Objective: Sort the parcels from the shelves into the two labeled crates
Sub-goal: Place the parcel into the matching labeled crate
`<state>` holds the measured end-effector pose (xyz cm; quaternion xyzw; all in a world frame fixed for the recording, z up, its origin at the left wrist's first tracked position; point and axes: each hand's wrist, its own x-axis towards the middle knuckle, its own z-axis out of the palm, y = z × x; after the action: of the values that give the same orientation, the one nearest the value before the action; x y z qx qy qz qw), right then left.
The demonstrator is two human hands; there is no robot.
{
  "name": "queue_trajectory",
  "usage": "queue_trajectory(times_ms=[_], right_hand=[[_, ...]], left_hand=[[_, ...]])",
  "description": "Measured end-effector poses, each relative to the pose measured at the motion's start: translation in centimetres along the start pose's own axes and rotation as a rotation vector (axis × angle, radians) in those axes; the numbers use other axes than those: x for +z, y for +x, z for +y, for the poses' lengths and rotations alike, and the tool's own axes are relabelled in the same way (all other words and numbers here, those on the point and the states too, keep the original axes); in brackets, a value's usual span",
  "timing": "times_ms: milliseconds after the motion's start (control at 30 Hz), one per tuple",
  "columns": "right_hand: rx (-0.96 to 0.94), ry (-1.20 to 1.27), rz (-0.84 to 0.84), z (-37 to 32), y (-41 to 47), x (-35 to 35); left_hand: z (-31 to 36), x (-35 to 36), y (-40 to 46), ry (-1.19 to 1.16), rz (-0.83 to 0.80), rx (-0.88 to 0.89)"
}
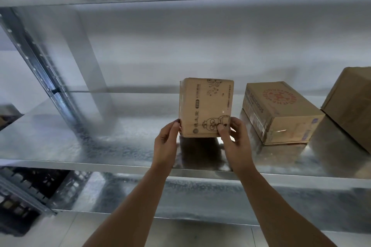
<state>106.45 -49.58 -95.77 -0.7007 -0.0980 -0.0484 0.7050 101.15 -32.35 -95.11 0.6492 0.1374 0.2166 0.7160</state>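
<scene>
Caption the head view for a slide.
Both hands, left and right, grip a small printed box over the metal shelf, beside two more boxes.

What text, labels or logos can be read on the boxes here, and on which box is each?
"THE DELICIOUS": side of the middle box lying on the shelf.
Red round logo on its top: too blurred to read.
Held box, gripped by left hand and right hand: cartoon prints, text unreadable.

Soft, even light fills the metal shelf (80,146), which shines (a bright spot near its front edge). A dark shadow lies under the small box (205,106). The edges look bent and blurry.
</scene>
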Motion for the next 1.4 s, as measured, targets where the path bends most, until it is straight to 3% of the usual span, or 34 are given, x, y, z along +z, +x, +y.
queue_trajectory(times_ms=[100,200,700,900,1167,1400], right_hand=[[-0.024,0.003,0.003,0.1,0.1,0.0],[0.005,-0.015,0.017,-0.2,0.1,0.0],[0.105,0.014,0.004,0.2,0.5,0.0],[0.137,0.048,-0.078,-0.5,0.3,0.2],[0.000,0.054,-0.009,-0.2,-0.1,-0.1],[-0.091,-0.020,0.003,0.0,-0.4,0.1]], left_hand=[[0.6,0.5,-0.5,0.038,-0.165,0.020],[0.4,0.5,-0.3,0.148,-0.205,0.092],[0.3,-0.2,0.2,0.100,-0.156,0.023],[0.1,0.0,0.3,0.113,-0.153,0.021],[-0.8,-0.2,0.2,0.173,0.084,0.075],[0.6,0.4,-0.6,0.134,-0.096,0.037]])
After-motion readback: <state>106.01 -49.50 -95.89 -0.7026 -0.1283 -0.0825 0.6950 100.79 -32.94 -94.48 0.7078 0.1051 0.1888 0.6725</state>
